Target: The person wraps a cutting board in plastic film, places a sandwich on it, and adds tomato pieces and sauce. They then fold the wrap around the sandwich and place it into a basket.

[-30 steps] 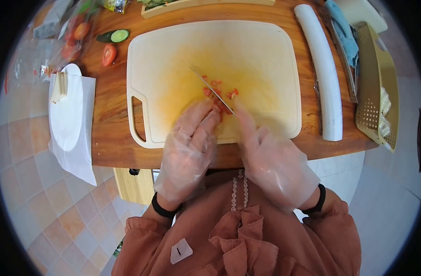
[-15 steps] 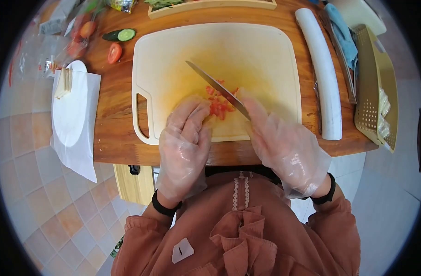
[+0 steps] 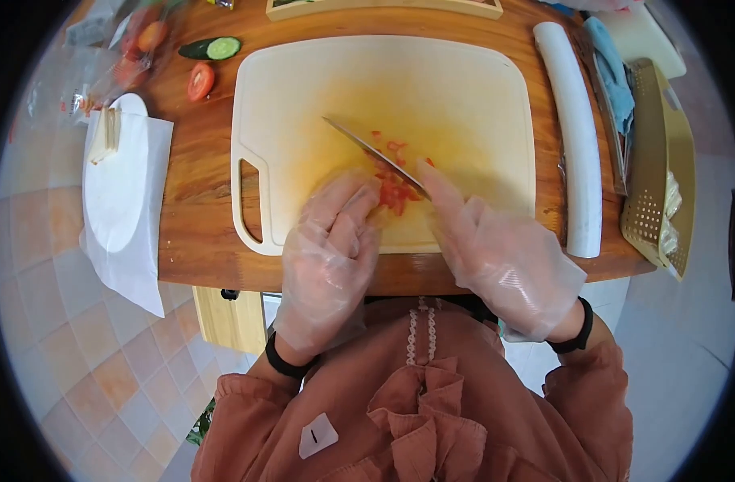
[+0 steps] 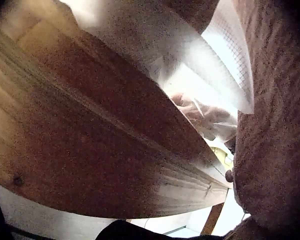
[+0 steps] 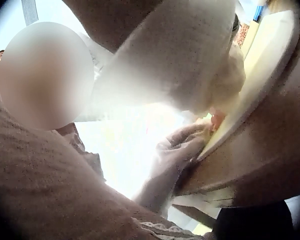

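Observation:
In the head view a pale cutting board (image 3: 303, 80) with a yellowish stain bears a small heap of chopped tomato (image 3: 396, 194) near its middle. My right hand (image 3: 500, 253), in a clear plastic glove, grips a kitchen knife (image 3: 366, 149); its blade slants to the upper left across the pieces, and the fingers hide the handle. My gloved left hand (image 3: 329, 245) bends its fingers against the left side of the heap, the tips partly hidden. In the right wrist view the left hand (image 5: 182, 142) shows beside a red piece of tomato (image 5: 217, 120).
A cut cucumber (image 3: 211, 49) and a tomato half (image 3: 200, 82) lie left of the board. Farther left, a white oval plate (image 3: 118, 201) bears stacked pale slices (image 3: 105, 138). To the right are a white roll (image 3: 572, 145) and a perforated basket (image 3: 649, 193).
The right hand and knife have shifted slightly right; the blade turned its flat side up, then tipped back down into the tomato. The left hand stays beside the heap, its fingers slightly more bent.

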`<state>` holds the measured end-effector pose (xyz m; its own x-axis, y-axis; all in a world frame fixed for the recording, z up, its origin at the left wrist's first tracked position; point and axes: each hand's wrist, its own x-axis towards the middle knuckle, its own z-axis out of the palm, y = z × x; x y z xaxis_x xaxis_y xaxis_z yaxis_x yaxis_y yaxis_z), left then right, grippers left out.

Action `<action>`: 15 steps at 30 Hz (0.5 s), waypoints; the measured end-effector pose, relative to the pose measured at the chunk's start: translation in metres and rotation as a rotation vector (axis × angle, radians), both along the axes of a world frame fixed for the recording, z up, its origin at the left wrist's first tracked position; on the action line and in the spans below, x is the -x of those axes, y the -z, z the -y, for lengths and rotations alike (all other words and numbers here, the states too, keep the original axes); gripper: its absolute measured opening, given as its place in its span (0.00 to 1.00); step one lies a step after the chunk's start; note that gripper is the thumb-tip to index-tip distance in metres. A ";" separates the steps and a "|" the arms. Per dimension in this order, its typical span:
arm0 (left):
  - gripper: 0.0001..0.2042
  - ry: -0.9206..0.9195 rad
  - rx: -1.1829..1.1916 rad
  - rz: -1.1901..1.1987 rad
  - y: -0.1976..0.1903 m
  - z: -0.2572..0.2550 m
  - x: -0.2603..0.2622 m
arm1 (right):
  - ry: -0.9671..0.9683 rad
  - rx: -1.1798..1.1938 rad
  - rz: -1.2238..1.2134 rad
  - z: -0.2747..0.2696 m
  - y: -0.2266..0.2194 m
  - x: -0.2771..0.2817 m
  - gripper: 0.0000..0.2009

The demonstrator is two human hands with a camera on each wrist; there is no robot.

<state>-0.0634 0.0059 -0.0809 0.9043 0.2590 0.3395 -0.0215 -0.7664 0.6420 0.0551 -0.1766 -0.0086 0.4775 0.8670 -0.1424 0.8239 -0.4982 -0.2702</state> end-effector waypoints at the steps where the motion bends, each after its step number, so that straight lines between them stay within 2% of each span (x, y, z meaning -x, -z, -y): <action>1: 0.21 0.004 0.002 0.001 0.000 0.000 -0.001 | 0.004 0.002 0.001 -0.002 0.002 0.001 0.31; 4: 0.20 -0.009 0.023 -0.006 0.000 0.001 0.000 | -0.008 0.067 0.102 -0.003 0.002 0.005 0.31; 7: 0.19 -0.019 -0.014 0.012 -0.001 0.000 0.000 | 0.033 0.100 -0.009 0.003 -0.011 0.008 0.31; 9: 0.19 -0.024 -0.031 -0.007 -0.003 0.001 -0.001 | 0.016 0.143 -0.038 0.008 -0.014 0.010 0.38; 10: 0.19 -0.013 -0.029 -0.003 -0.003 0.002 -0.002 | 0.027 0.145 -0.035 0.009 -0.013 0.009 0.38; 13: 0.18 -0.021 -0.036 -0.010 -0.005 0.003 -0.001 | 0.018 0.070 0.000 0.009 0.003 0.006 0.38; 15: 0.16 -0.037 0.002 -0.001 -0.004 0.002 0.001 | 0.114 -0.047 -0.076 0.011 0.011 0.005 0.31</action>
<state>-0.0639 0.0036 -0.0766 0.8942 0.2931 0.3384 0.0073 -0.7653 0.6436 0.0499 -0.1875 -0.0194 0.5626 0.8144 -0.1425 0.7389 -0.5726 -0.3553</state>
